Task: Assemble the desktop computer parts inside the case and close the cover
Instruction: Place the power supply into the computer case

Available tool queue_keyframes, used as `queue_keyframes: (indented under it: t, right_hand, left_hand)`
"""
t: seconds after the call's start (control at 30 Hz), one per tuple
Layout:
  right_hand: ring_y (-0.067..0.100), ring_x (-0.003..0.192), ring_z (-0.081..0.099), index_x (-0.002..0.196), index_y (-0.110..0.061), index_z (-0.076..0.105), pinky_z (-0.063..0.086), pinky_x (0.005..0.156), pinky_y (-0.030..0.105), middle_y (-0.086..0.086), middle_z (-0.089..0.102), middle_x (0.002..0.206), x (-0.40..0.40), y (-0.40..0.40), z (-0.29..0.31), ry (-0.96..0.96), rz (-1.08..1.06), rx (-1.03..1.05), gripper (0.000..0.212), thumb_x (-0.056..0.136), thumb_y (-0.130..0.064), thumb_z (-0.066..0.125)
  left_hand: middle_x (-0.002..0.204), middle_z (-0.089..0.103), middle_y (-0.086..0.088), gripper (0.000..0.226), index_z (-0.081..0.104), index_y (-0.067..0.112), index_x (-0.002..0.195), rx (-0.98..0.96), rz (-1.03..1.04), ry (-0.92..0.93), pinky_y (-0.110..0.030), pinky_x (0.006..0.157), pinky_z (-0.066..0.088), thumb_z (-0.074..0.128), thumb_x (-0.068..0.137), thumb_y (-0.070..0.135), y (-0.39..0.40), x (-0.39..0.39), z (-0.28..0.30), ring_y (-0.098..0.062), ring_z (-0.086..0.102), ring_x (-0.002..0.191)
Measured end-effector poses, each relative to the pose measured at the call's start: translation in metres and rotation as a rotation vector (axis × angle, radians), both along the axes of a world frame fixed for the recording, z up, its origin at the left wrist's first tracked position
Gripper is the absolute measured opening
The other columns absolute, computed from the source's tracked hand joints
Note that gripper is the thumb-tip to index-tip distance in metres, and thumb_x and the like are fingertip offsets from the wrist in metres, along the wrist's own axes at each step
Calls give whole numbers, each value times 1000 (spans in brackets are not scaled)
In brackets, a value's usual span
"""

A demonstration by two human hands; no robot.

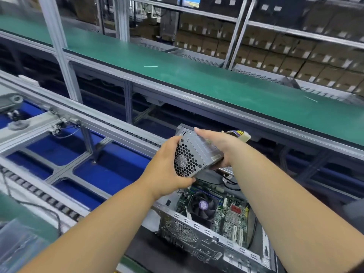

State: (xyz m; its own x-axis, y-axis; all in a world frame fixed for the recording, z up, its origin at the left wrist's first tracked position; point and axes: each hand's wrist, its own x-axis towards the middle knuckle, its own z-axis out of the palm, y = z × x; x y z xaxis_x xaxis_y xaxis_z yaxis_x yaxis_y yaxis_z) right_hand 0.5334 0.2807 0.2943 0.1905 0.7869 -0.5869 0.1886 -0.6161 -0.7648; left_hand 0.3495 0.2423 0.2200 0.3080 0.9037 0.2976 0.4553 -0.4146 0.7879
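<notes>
now both hands are carrying the psu (197, 152) in the air, above the far end of the open case (212, 239) and not touching it. left hand (167, 168) is gripping the near end, thumb under the bottom edge and fingers curled around the left side by the honeycomb grille (186, 160). right hand (218, 146) is clamped over the top and far side, fingers wrapped underneath. the unit is tilting, grille end facing the camera and lower left. cables (239, 134) with a pale connector are trailing off the far end, beyond the right hand.

case is lying on its side on a dark mat, cover off. board (232, 215) and cpu fan (202, 205) are already seated inside. loose wires (228, 179) are lying at the far end of the case, right under the psu.

judgement: step in hand is seating the psu in the far bay. to do it well: level the unit first, point the grille toward the outer wall of the case, and keep the trailing cables clear so they are not getting pinched beneath. sweeping those loose wires aside before lowering looks wise. lowering slowly, well away from the fan and board, then sliding until flush. exact mounting tabs are hidden by the hands, so alignment cannot be confirmed yet.
</notes>
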Motion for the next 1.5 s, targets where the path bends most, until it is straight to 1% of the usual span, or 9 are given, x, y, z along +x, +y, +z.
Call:
queue_keyframes:
  t: [0.3, 0.43, 0.6, 0.73, 0.83, 0.93, 1.1, 1.37, 1.5]
  right_hand:
    - [25, 45, 68, 83, -17, 68, 54, 42, 38, 6, 72, 60, -15, 9, -14, -3, -46, 52, 43, 68, -54, 81]
    - [20, 42, 65, 82, -19, 65, 53, 44, 32, 2, 70, 57, -12, 11, -24, -25, -61, 87, 32, 70, -47, 75]
    - [29, 80, 68, 109, -15, 64, 54, 68, 37, 11, 72, 99, -10, 8, -41, -63, -59, 138, 57, 62, -45, 77]
    - [28, 91, 67, 131, -10, 51, 51, 65, 33, 13, 66, 115, -15, 4, -57, -32, -49, 166, 84, 59, -43, 79]
    - [22, 91, 59, 133, -14, 42, 46, 62, 31, 5, 57, 109, -21, 2, -68, -42, -66, 159, 82, 67, -44, 79]
    - [26, 104, 51, 142, -16, 35, 47, 78, 39, 3, 47, 124, -29, 3, -81, -69, -73, 155, 98, 61, -48, 80]
    - [26, 93, 62, 116, -24, 48, 56, 74, 42, 5, 57, 117, -44, 0, -91, -94, -93, 169, 85, 41, -51, 77]
    - [22, 88, 55, 116, -25, 43, 50, 66, 36, 3, 48, 121, -42, 4, -96, -167, -58, 175, 87, 40, -55, 74]
    - [25, 94, 54, 115, -23, 43, 48, 64, 35, 3, 41, 129, -41, 2, -100, -294, 4, 164, 87, 41, -58, 74]
  left_hand:
    - [129, 36, 15, 106, 24, 34, 142, 70, 12, 88, -36, 99, 45, 86, 57, 48, 3, -1, -9, -10, 42, 120]
    - [125, 26, 23, 105, 19, 41, 137, 86, -43, 121, -35, 100, 41, 86, 56, 52, 2, -1, -19, -10, 35, 122]
    - [125, 36, 23, 90, 31, 47, 130, -4, -133, 39, -27, 106, 38, 84, 58, 57, 2, -12, -24, 5, 39, 122]
    - [120, 46, 30, 36, 46, 51, 116, -44, -16, -54, -22, 101, 38, 47, 84, 66, 2, -26, -20, 9, 43, 119]
    - [118, 52, 22, 37, 56, 36, 116, -73, 113, -178, -19, 97, 36, 31, 96, 54, 1, -35, -21, 4, 46, 117]
    - [117, 57, 14, 32, 59, 33, 112, -106, 145, -223, -15, 94, 34, 30, 102, 43, 1, -42, -23, 0, 49, 116]
    - [116, 56, 14, 30, 57, 42, 104, -176, 172, -183, 2, 81, 31, 28, 103, 43, -2, -52, -27, 7, 49, 108]
    - [119, 53, 10, 35, 55, 31, 110, -331, 201, -120, -33, 83, 48, 27, 101, 51, -4, -54, -33, -7, 50, 108]
    - [119, 54, 9, 34, 55, 37, 107, -369, 223, -137, -32, 80, 48, 26, 100, 52, -4, -57, -31, -10, 53, 107]
